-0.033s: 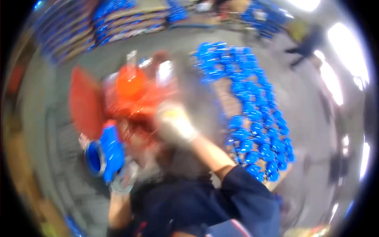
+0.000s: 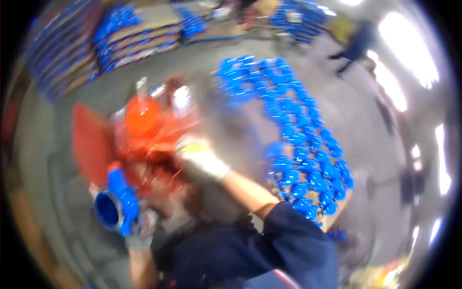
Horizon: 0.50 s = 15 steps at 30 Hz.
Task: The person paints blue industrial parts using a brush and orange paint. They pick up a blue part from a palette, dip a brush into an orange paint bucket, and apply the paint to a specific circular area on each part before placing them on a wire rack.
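Note:
My left hand (image 2: 143,230), in a pale glove, is closed at the lower end of a blue valve body (image 2: 126,195). That metal casting has a wide round opening (image 2: 107,210) facing left. Further right, my right hand (image 2: 198,155), in a white glove with a yellow patch, reaches forward to the right side of a red machine (image 2: 159,126). Its fingers are blurred against the machine, so what they grip, if anything, is not clear. An orange round part (image 2: 143,117) and a flat red panel (image 2: 91,143) belong to the machine area.
To the right, several rows of glossy blue castings (image 2: 301,151) cover a pallet. Stacked layers of blue parts (image 2: 137,36) stand at the back left. A person in dark clothing (image 2: 357,45) is far off at the back right.
The whole view has shifted: the machine and blue castings sit further left in the picture. Both hands keep much the same places beside the valve body and the machine.

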### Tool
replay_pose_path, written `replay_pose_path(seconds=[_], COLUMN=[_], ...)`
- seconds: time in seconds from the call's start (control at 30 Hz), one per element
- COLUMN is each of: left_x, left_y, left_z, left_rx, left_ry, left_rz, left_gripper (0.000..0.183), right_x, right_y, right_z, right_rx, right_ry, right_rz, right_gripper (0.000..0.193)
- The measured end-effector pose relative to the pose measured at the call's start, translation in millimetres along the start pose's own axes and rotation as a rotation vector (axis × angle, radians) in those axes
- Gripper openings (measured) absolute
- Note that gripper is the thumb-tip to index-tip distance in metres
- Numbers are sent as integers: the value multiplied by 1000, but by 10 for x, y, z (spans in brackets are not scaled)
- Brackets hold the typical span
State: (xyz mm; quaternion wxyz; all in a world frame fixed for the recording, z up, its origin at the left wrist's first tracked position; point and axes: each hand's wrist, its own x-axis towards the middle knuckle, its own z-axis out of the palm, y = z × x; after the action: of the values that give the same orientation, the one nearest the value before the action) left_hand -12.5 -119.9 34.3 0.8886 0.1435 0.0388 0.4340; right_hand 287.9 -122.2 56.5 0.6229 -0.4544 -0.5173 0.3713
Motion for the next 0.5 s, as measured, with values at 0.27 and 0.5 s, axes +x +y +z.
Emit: replay_pose_path(seconds=[0.27,0.5], left_x=[1003,1556], left_y=[1120,1539], left_z=[-222,-304], left_rx=[1604,-300], left_ry=[-106,73], left_rz=[312,46], left_gripper=[60,68], right_x=[-202,-321], right_y=[422,549], right_z=[-352,-266], right_rx=[-604,-1031], right_ry=[-118,-115], right_rz=[-358,-498], right_gripper=[12,19])
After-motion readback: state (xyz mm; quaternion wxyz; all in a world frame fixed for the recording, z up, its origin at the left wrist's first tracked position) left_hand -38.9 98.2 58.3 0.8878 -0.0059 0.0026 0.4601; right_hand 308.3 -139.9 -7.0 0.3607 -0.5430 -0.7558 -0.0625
